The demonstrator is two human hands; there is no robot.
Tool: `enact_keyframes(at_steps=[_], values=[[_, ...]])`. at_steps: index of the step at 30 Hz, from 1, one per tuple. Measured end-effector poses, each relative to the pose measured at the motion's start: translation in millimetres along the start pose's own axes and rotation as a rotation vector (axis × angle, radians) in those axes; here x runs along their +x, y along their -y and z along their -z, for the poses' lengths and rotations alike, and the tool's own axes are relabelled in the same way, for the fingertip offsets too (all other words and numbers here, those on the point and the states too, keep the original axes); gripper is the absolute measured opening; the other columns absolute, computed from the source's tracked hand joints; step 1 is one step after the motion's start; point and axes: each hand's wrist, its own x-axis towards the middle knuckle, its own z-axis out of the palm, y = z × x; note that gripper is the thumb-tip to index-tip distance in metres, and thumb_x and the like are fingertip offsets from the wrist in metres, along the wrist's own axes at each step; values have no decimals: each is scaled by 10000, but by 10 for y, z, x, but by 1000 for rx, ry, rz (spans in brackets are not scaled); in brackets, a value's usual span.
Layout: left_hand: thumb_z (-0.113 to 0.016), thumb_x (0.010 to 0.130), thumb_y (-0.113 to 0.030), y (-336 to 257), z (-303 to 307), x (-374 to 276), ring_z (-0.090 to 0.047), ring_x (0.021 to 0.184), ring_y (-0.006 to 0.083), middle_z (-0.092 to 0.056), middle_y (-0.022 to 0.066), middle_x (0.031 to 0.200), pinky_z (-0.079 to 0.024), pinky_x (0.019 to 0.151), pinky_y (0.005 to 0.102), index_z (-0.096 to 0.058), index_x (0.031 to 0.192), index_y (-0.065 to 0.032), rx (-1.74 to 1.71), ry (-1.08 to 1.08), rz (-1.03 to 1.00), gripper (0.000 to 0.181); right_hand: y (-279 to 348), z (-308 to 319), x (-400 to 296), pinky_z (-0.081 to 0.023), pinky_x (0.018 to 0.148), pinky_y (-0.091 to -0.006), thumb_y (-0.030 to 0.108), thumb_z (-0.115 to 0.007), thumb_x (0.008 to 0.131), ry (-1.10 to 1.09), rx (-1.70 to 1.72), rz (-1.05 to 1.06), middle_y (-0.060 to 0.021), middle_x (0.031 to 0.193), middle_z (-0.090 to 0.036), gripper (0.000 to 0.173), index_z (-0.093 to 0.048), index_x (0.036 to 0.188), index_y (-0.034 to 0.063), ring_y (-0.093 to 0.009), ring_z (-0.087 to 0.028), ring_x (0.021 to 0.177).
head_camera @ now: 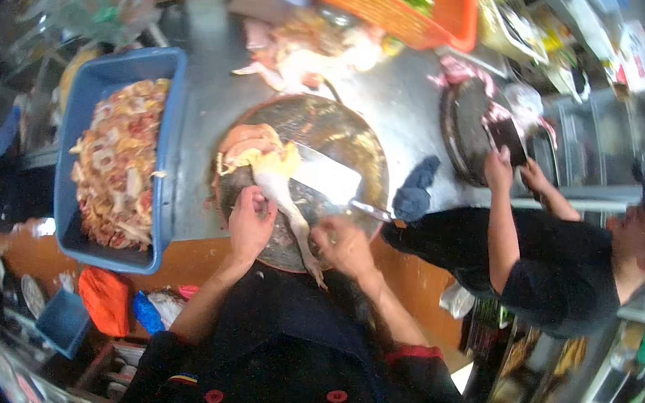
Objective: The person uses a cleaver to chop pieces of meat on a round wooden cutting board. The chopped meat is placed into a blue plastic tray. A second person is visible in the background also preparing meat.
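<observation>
A round, dark chopping board (336, 126) stands before me on the metal table. A raw poultry leg with its foot attached (295, 219) lies across it, the foot reaching over the near edge. Loose yellowish skin and flesh (256, 146) spread at its upper end. My left hand (251, 225) is at the board's near left, fingers curled close beside the leg; whether they grip anything is hidden. Blurred by motion, my right hand (347, 247) is just right of the lower leg. Between the meat and the board's right edge lies a cleaver (329, 176), its handle towards the right.
A blue tub (174, 119) of chopped meat stands left. Whole raw poultry (325, 53) lies behind the board, below an orange basket (374, 8) of greens. A dark cloth (415, 190) lies right. Beyond it, a co-worker (561, 266) holds a cleaver (507, 140) at another board (462, 128).
</observation>
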Motion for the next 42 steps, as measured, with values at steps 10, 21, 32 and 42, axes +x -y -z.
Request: enact_keyframes(at_steps=[10, 21, 32, 42], values=[[-824, 892, -250, -125, -653, -210, -738, 768, 319, -750, 154, 797, -553, 742, 435, -390, 1325, 66, 63, -40, 180, 690, -1521, 782, 178, -587, 823, -469, 96, -711, 895, -372, -202, -103, -215, 1013, -733, 227, -685, 1103, 9, -387, -727, 923], [-747, 909, -73, -446, -816, -638, -639, 922, 185, -665, 84, 1101, -535, 799, 344, -616, 1256, -7, 102, -193, -79, 377, -1955, 1438, 486, -578, 846, -531, 236, -695, 918, -299, -170, -189, -256, 1066, -724, 328, -681, 1177, 36, -466, -704, 974], [-778, 947, -150, -1142, -817, -702, -649, 1010, 160, -698, 88, 1126, -541, 927, 334, -569, 1329, -27, -399, -410, 140, 453, -485, 1019, 344, -581, 757, -440, 122, -732, 944, -18, 299, 75, -202, 936, -715, 234, -655, 1137, 14, -338, -735, 857], [-808, 786, -279, 174, -143, -291, -574, 1155, 437, -595, 205, 1241, -495, 1007, 510, -607, 1300, -54, 675, -239, -87, 596, -814, 431, 152, -600, 816, -484, 128, -730, 886, -1, -98, 40, -235, 1071, -721, 262, -692, 1117, 10, -421, -725, 939]])
